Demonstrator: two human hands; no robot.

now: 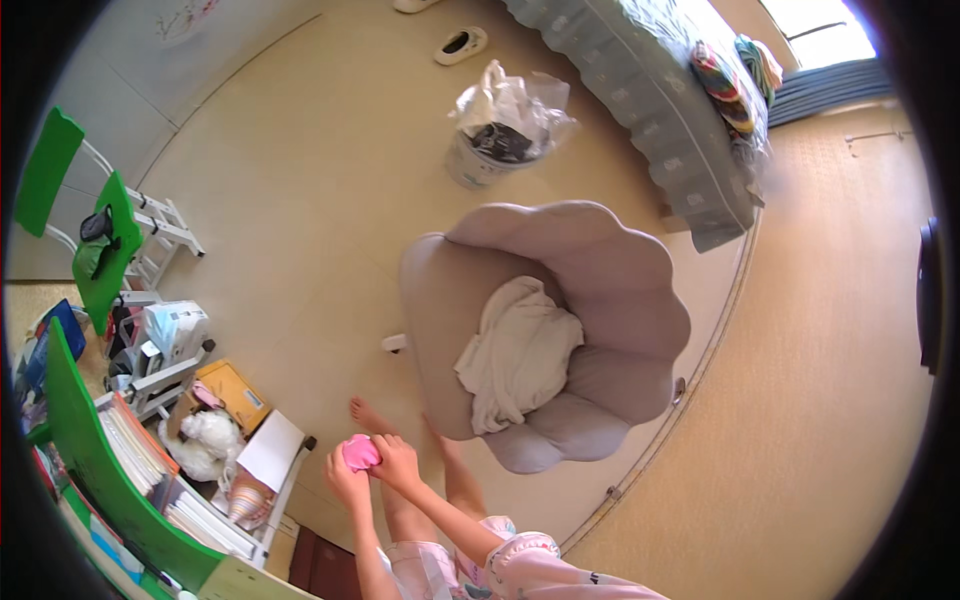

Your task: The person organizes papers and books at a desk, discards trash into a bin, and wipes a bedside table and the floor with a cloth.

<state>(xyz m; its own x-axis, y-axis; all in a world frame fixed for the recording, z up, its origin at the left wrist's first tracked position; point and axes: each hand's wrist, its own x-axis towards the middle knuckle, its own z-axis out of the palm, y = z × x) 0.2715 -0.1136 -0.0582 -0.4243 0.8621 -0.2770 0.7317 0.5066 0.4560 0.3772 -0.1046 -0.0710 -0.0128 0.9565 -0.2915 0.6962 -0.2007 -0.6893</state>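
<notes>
Both of my hands meet low in the picture around a small, bright pink, soft-looking item (361, 453), perhaps folded fabric. My left hand (346, 476) holds it from the left side. On its other side my right hand (397, 463) grips it with the fingers bent over the edge. What exactly the item is I cannot tell, since fingers hide part of it. Just beyond my hands stands a grey-mauve upholstered chair (442, 330) with a scalloped back. A crumpled off-white cloth (525, 352) lies on its seat.
At the left is a green-edged desk (97, 457), its shelf holding books (135, 442) and bags. A green chair (112, 247) carries a small bag. Ahead stands a bucket (476, 169) stuffed with plastic bags, near a white shoe (460, 46). A bed with a grey skirt (645, 105) is at upper right.
</notes>
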